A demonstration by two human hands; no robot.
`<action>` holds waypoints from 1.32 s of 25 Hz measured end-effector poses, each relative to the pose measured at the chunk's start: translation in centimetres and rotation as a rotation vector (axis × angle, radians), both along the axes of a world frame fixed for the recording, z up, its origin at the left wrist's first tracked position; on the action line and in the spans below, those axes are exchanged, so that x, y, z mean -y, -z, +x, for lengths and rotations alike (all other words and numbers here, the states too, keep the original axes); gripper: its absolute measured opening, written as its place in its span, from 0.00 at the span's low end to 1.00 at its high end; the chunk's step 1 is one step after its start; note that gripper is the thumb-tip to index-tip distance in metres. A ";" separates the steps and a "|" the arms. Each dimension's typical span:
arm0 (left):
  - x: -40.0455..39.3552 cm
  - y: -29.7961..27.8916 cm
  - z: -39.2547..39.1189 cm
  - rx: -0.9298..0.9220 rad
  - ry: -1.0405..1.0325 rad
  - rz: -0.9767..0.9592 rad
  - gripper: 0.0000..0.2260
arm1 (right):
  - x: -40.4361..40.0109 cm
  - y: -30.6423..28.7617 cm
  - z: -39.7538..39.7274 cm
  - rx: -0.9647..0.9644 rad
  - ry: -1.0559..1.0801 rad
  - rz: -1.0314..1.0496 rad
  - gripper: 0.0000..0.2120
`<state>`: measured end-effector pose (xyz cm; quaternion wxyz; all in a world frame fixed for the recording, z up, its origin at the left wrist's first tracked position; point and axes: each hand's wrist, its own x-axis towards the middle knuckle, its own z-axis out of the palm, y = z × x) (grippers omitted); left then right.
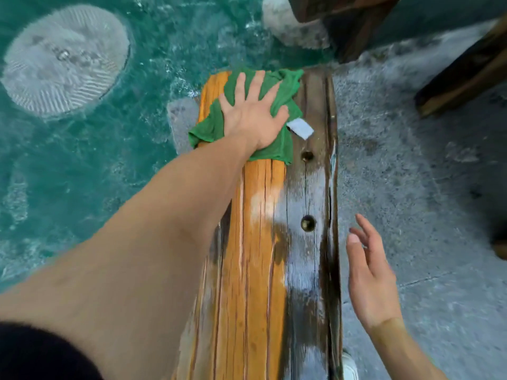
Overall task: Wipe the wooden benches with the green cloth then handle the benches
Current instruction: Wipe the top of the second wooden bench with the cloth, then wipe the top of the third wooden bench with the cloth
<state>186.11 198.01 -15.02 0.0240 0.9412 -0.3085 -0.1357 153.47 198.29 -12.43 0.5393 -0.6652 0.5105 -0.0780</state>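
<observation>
- At the far end of the wooden bench (pixel 263 242), the left hand (pixel 253 116) presses flat on the green cloth (pixel 285 89), fingers spread wide and straight; the cloth is bunched and covers the orange plank up to the far edge.
- Right hand (pixel 370 272) hangs beside the bench's right edge, fingers loosely extended, holding nothing and not touching the wood.
- Risk: the cloth already overhangs the left edge near the far corner. A further outward stroke could carry it off the end onto the teal floor (pixel 82 160), which appears wet.
- Risk: the planks show long cracks and a split right edge. Judged likely to snag the cloth or a fingertip if the wipe runs across the grain.
- Risk: the surface looks glossy and damp, so a flat palm bearing weight may slip; the right hand gives no support.
- Risk: the white tag (pixel 300 128) lies loose near the recessed bolt hole (pixel 307 155) and could catch there.
</observation>
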 end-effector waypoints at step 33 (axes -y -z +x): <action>-25.9 -45.9 -8.1 0.060 -0.020 -0.672 0.25 | -5.4 -48.3 6.4 -0.060 -0.157 -0.742 0.21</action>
